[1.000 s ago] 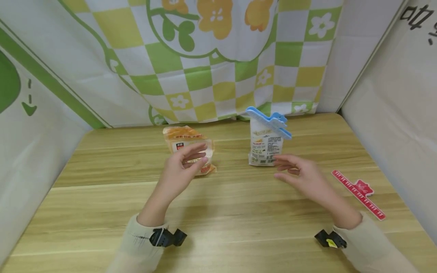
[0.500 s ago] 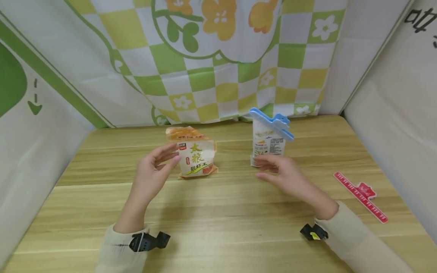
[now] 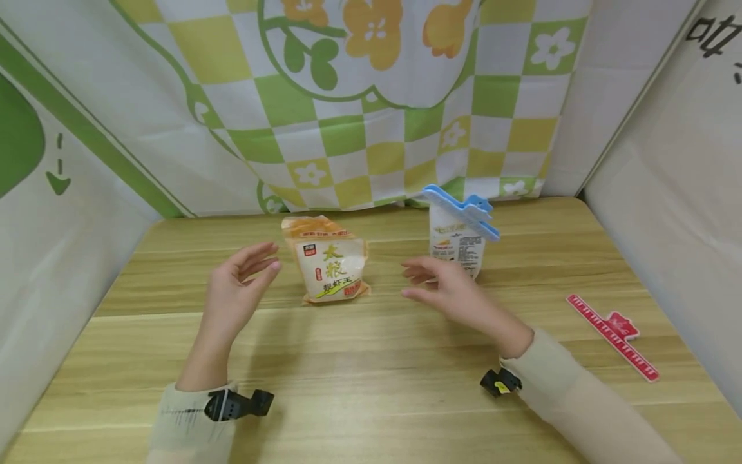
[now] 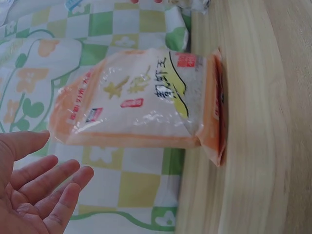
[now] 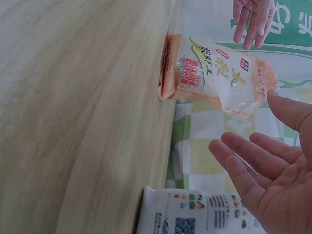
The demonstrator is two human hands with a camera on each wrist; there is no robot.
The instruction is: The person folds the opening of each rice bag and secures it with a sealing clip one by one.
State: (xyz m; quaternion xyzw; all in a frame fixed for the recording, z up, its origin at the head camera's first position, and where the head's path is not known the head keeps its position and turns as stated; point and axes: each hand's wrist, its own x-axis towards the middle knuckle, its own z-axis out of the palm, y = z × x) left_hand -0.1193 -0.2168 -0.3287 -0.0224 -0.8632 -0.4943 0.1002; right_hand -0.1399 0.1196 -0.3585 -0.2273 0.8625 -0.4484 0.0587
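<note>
An orange and white rice bag (image 3: 335,267) with Chinese lettering stands on the table, its top folded to one side. My left hand (image 3: 234,283) is just left of it, fingers loosely bent and apart from the bag; the left wrist view shows the same bag (image 4: 146,97). To the bag's right, my right hand (image 3: 449,290) hovers with relaxed fingers, holding nothing. Behind that hand stands a white printed bag (image 3: 455,238), its lower part hidden by the hand. A blue sealing clip (image 3: 464,209) spans the white bag's top at a slant.
A red sealing clip (image 3: 613,335) lies on the wooden table (image 3: 371,399) at the right. A green, yellow and white checked cloth (image 3: 382,135) hangs along the back edge. Pale fabric walls (image 3: 678,187) border both sides.
My left hand has drawn back to the left, uncovering the front of the rice bag. My right hand has shifted left, across the front of the white bag. Both bags stay put.
</note>
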